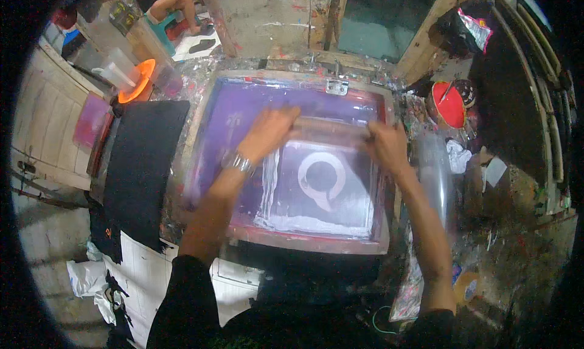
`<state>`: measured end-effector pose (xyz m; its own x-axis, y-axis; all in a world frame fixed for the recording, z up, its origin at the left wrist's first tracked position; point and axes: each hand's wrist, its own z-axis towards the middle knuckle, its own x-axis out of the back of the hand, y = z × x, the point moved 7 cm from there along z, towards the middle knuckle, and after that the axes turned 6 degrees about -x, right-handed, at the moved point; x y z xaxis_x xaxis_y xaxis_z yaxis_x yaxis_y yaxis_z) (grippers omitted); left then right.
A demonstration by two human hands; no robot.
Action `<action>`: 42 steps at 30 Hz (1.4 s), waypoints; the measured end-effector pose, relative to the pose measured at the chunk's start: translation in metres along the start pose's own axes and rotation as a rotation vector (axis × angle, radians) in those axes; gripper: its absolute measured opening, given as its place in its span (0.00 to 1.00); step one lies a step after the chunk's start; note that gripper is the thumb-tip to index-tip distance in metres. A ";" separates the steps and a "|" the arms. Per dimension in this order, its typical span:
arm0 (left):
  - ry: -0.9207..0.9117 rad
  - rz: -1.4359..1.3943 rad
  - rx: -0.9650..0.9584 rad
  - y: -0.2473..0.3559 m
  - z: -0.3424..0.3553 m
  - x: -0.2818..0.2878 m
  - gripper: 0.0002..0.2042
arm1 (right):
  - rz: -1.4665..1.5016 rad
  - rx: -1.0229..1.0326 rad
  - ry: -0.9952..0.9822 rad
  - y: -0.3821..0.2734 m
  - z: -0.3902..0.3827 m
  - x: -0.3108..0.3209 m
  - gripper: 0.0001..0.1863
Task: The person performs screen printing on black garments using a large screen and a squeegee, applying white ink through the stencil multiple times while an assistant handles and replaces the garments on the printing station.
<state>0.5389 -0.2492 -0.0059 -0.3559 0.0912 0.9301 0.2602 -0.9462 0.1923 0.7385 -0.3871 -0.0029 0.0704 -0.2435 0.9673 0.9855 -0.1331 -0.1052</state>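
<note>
A screen-printing frame [204, 148] with purple mesh lies on the bench, clamped by a metal hinge [337, 87] at its far edge. A white ring-shaped design [307, 172] and streaks of white ink show on the mesh. My left hand [274, 130], a watch on its wrist, and my right hand [384, 142] are closed on the two ends of a squeegee [331, 129] over the upper part of the screen. The squeegee is blurred, and its blade is hard to make out.
Black fabric [140, 172] lies left of the screen. An orange bowl with clear jugs [131, 87] stands at the back left. A red-filled container [447, 108] and clear rolled sheet [432, 178] are at the right. Beyond the bench, a seated person's legs [176, 11] show.
</note>
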 end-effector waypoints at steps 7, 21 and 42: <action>0.048 0.101 -0.058 0.037 -0.035 0.007 0.17 | 0.066 -0.252 -0.179 0.004 -0.041 -0.026 0.10; 0.018 -0.216 -0.297 0.047 -0.033 -0.018 0.23 | -0.043 -0.390 0.045 -0.047 -0.157 -0.011 0.17; -0.033 -0.128 0.095 0.052 -0.083 -0.005 0.21 | 0.118 -0.103 -0.084 -0.043 -0.094 0.000 0.11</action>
<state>0.4793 -0.3244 -0.0264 -0.3621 0.2206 0.9057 0.2988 -0.8928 0.3369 0.6817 -0.4713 -0.0204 0.2019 -0.1829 0.9622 0.9488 -0.2070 -0.2385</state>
